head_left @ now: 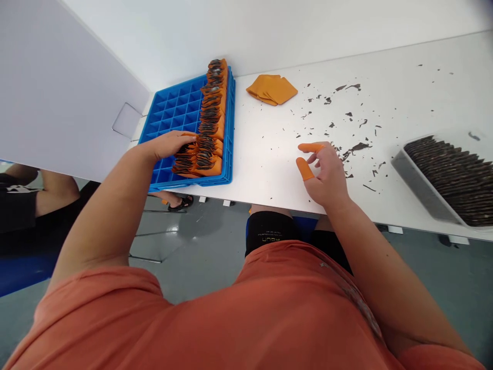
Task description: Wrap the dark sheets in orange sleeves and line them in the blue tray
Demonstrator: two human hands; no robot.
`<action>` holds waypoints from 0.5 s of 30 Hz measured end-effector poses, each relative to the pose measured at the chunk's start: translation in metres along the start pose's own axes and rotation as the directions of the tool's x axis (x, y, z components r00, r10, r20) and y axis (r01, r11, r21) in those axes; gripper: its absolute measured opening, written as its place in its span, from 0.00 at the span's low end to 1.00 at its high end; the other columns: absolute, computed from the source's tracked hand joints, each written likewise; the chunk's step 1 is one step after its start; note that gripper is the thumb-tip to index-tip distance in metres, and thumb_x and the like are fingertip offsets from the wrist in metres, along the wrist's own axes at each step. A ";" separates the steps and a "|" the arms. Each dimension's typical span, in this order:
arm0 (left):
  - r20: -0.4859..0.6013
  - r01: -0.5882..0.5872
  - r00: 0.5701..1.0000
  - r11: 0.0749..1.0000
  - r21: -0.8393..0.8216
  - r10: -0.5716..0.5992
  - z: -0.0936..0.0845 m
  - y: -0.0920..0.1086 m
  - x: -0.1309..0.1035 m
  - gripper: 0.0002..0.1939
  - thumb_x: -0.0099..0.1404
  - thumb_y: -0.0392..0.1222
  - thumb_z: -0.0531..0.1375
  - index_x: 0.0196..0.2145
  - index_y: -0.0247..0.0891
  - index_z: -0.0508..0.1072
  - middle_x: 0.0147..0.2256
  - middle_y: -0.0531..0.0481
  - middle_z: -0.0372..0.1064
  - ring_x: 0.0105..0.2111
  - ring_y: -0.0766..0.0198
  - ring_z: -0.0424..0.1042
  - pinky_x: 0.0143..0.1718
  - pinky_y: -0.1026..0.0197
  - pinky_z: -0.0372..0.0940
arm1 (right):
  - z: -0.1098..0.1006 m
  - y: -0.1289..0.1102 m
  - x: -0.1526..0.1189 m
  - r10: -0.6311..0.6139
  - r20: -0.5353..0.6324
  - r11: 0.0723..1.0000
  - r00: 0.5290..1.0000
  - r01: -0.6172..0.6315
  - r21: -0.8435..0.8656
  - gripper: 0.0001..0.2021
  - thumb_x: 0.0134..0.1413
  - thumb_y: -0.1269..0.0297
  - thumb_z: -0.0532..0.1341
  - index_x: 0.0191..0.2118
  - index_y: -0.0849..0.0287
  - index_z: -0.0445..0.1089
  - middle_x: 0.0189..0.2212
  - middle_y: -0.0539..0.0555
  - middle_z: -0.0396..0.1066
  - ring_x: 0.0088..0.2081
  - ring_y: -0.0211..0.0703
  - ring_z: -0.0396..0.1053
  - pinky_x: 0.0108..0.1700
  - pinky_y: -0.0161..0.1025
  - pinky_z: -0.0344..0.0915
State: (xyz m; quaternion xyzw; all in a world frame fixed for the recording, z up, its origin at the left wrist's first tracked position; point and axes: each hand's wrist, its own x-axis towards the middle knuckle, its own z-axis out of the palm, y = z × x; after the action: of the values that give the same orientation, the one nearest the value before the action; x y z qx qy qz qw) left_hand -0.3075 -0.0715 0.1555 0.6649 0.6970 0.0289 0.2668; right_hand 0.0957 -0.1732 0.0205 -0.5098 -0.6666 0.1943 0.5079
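Note:
My left hand (172,144) is at the blue divided crate (231,126), its fingers curled around an orange sleeve (191,136) at the back of the shorter row. Its fingertips are partly hidden among the packed sleeves. A longer row of filled orange sleeves (215,128) with dark, thin pieces showing in their tops runs along the crate's right side. Over the white table (265,154), my right hand (325,172) is open and holds nothing. Orange finger cots cover its thumb and index finger, which are spread apart.
A few flat orange sleeves (272,89) lie near the wall. Dark flakes (360,147) are scattered across the table on the right. A clear plastic box (418,187) of stacked dark sheets (454,174) stands by the right front edge. Another person's arm (57,187) shows at far left.

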 end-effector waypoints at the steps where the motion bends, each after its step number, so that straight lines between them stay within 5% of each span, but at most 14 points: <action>1: 0.021 0.014 1.000 0.999 -0.047 -0.013 0.001 0.000 -0.001 0.26 0.69 0.66 0.64 0.48 0.40 0.83 0.49 0.56 0.84 0.52 0.53 0.73 0.56 0.54 0.70 | 0.000 0.000 0.000 0.001 0.006 1.000 1.000 -0.001 0.001 0.10 0.67 0.60 0.62 0.51 0.52 0.73 0.52 0.56 0.78 0.39 0.43 0.72 0.37 0.46 0.70; 6: 0.081 0.085 0.994 0.993 -0.080 -0.079 -0.012 -0.002 0.000 0.30 0.66 0.66 0.70 0.54 0.39 0.82 0.50 0.54 0.83 0.48 0.58 0.72 0.48 0.57 0.68 | -0.002 -0.002 0.000 0.023 0.057 1.000 0.998 -0.023 -0.003 0.11 0.66 0.60 0.62 0.52 0.53 0.74 0.52 0.57 0.78 0.39 0.44 0.72 0.37 0.46 0.69; 10: 0.079 -0.023 0.997 0.998 0.064 0.018 -0.027 -0.005 0.007 0.43 0.60 0.78 0.68 0.54 0.36 0.82 0.44 0.56 0.85 0.41 0.62 0.70 0.41 0.60 0.67 | -0.003 -0.003 0.000 0.037 0.090 0.999 0.995 -0.037 0.004 0.13 0.66 0.60 0.62 0.54 0.54 0.75 0.51 0.57 0.78 0.39 0.44 0.72 0.38 0.46 0.70; 15: 0.065 -0.103 0.994 0.893 0.439 0.083 -0.028 0.001 0.009 0.26 0.76 0.64 0.60 0.46 0.39 0.85 0.33 0.63 0.82 0.34 0.68 0.70 0.34 0.65 0.63 | -0.003 -0.004 0.000 0.038 0.110 0.999 0.993 -0.037 -0.008 0.13 0.66 0.60 0.62 0.54 0.53 0.75 0.50 0.57 0.77 0.39 0.45 0.71 0.41 0.47 0.72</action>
State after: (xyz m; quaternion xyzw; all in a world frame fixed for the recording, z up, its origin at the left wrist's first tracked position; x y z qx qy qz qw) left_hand -0.3173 -0.0546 0.1767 0.7412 0.6466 -0.1318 0.1227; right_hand 0.0964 -0.1753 0.0251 -0.5122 -0.6845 0.2299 0.4651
